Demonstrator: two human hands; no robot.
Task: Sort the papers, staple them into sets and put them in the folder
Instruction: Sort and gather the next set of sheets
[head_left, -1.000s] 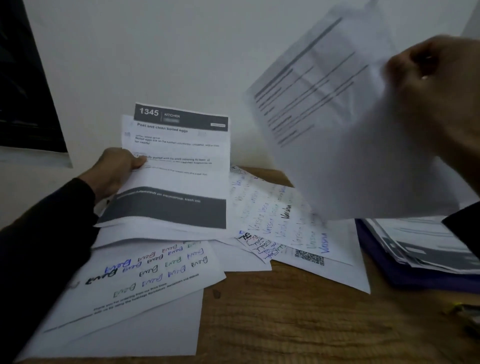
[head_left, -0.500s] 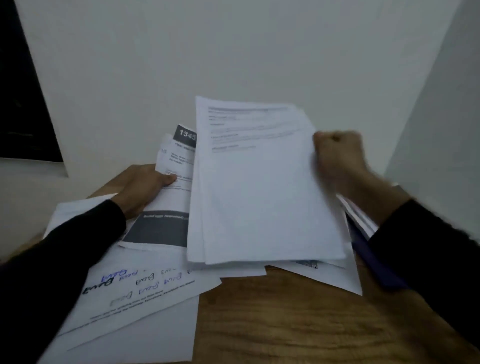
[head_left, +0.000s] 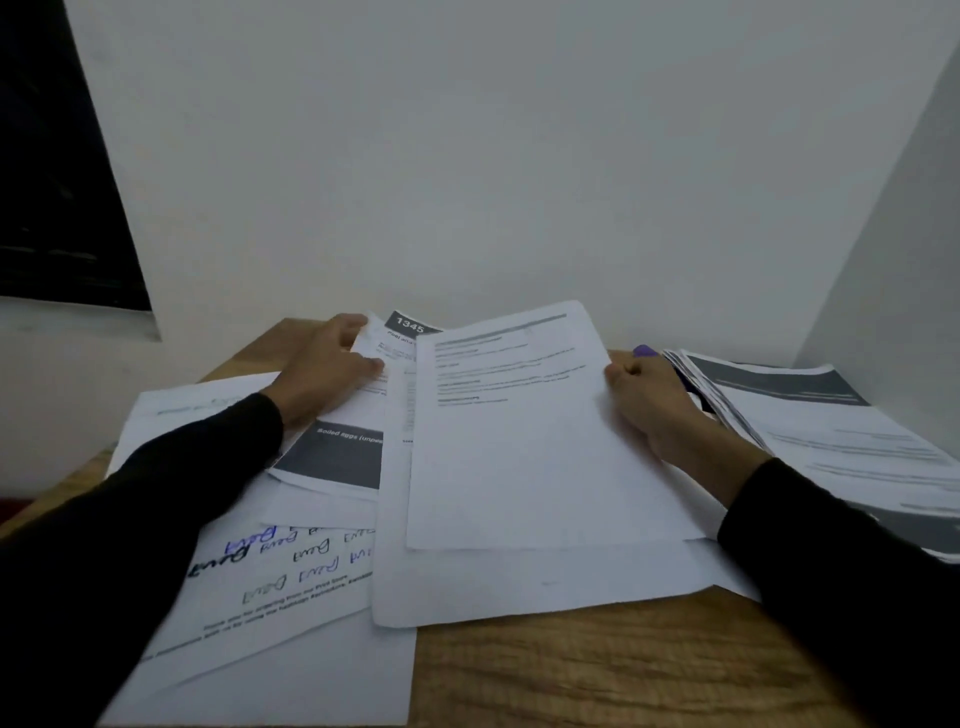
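On the wooden table (head_left: 597, 670), left of the white printed sheet (head_left: 524, 447), the left hand (head_left: 327, 371) grips sheet 1345 (head_left: 374, 384) over scribbled papers (head_left: 280, 571). The right hand (head_left: 657, 400) pinches that white sheet's right edge. Right of it lies a stack of printed papers (head_left: 831, 431) on a purple folder (head_left: 644, 351).

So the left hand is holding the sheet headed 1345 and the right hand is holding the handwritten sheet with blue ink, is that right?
Not quite. The right hand holds a printed sheet with typed lines at its top, not the handwritten one. The handwritten sheet with blue ink lies flat on the table, nearer the left sleeve, with no hand on it. The left hand does hold the sheet headed 1345. The head view shows this.
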